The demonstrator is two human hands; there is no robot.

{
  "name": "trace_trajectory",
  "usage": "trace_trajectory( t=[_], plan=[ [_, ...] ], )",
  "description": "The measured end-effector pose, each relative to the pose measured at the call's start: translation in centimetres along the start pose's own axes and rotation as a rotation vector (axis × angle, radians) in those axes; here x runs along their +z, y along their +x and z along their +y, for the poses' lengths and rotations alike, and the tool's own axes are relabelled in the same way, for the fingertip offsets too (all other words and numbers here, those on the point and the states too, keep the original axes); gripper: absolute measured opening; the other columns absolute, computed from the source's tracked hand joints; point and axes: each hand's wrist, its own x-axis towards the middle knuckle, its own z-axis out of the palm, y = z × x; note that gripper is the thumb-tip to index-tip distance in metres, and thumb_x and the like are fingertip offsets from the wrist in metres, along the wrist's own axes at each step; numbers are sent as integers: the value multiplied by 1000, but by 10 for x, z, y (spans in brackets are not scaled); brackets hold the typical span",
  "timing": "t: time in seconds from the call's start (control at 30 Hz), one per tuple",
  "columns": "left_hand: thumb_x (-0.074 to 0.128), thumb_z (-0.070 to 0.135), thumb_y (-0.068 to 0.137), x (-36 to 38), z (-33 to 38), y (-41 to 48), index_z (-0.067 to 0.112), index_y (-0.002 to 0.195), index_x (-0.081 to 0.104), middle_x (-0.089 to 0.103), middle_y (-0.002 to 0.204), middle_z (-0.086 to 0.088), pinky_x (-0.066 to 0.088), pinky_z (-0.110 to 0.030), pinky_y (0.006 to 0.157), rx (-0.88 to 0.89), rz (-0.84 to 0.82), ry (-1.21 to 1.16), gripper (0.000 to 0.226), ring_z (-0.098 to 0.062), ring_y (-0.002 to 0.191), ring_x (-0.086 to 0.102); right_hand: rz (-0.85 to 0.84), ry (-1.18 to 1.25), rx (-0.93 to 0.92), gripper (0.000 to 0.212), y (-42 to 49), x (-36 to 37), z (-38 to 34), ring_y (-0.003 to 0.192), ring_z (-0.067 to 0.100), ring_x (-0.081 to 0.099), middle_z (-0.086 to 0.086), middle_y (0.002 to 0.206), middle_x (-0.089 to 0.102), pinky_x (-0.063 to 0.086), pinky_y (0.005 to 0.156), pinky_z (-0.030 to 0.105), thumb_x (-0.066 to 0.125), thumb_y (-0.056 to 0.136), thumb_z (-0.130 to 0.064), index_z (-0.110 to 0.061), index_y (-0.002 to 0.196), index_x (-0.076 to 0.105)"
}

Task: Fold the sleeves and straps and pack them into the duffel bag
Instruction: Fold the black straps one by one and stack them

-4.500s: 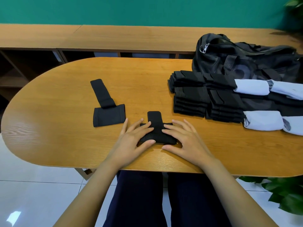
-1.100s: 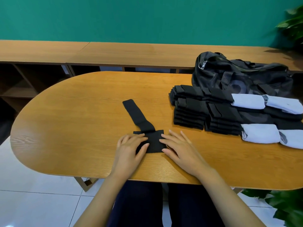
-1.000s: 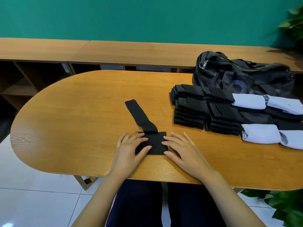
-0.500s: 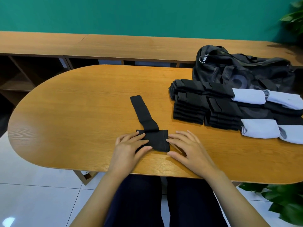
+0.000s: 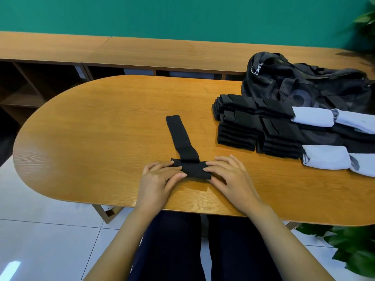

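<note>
A black strap lies on the wooden table, its narrow tail pointing away from me. Its wide end is folded into a narrow band near the front edge. My left hand pinches the band's left end between fingers and thumb. At the band's right end, my right hand pinches it the same way. The black duffel bag sits at the far right of the table. Stacks of folded black straps and rolled white sleeves lie in front of the bag.
A long wooden shelf unit runs behind the table against a green wall. A potted plant stands by the table's front right corner, and another leans in at the top right. White floor tiles show below the table edge.
The strap's wide end was flat under my hands half a second ago; it is now folded over into a narrower band, and my fingers have moved to its two ends.
</note>
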Motion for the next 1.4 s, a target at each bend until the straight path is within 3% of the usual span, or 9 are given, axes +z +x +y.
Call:
trace_trajectory(
  t=[0.13,0.23,0.4,0.67,0.77,0.9,1.13,1.23,1.4],
  plan=[
    [32,62,97,-12,5,5,39,103,68,64,97,39,35,-36,102,-170,-10,-283,43,7,102,59,125,83,109,26,7,-1,-6,111,9,52,-16,105,62,27,111,38,59,91,-35,-25,112,72],
    [54,63,86,-19,8,12,48,116,60,66,109,30,41,-29,99,-248,-88,-396,34,1,110,57,111,190,277,28,13,-2,-7,109,15,50,-11,101,57,37,100,35,59,91,-41,-24,108,72],
    [73,11,85,-12,12,16,28,133,52,70,98,15,46,-11,92,-361,6,-428,55,2,94,65,115,328,370,36,23,4,-5,97,17,58,-8,95,63,49,89,47,51,88,-55,-29,104,70],
    [74,17,84,-4,7,14,22,146,41,62,93,9,42,-7,88,-424,67,-298,70,-5,91,59,143,289,358,27,34,15,-5,91,11,55,-19,78,59,47,89,49,67,90,-33,-23,114,69],
    [74,20,85,-2,4,14,23,144,43,58,90,11,44,-20,93,-420,59,-217,66,-4,95,52,120,295,347,30,36,17,-2,92,11,54,-19,79,60,46,91,49,68,88,-32,-23,117,67],
    [72,22,87,-1,2,13,23,137,51,55,91,10,46,-47,91,-369,67,-94,54,-10,94,50,67,246,300,36,36,17,1,98,7,49,-18,90,62,42,95,44,67,89,-34,-27,124,63],
    [49,68,82,-11,-7,14,26,146,43,33,155,10,17,-37,117,-118,-224,-30,77,-4,144,21,-189,-90,-13,62,32,8,-6,147,12,17,-12,156,31,13,119,41,24,95,-64,-35,148,38],
    [43,80,78,-9,-16,13,30,148,39,20,159,17,1,-44,122,-63,-380,-28,87,4,147,2,-311,-180,-91,63,29,10,-3,151,13,-1,-13,161,16,-1,122,46,13,95,-67,-40,151,29],
    [41,72,82,-7,-18,13,31,143,46,32,155,17,2,-47,123,-94,-388,-42,73,6,146,9,-335,-165,-58,63,27,13,-2,151,13,0,-13,161,19,-3,122,47,12,95,-68,-42,150,29]
  ],
)
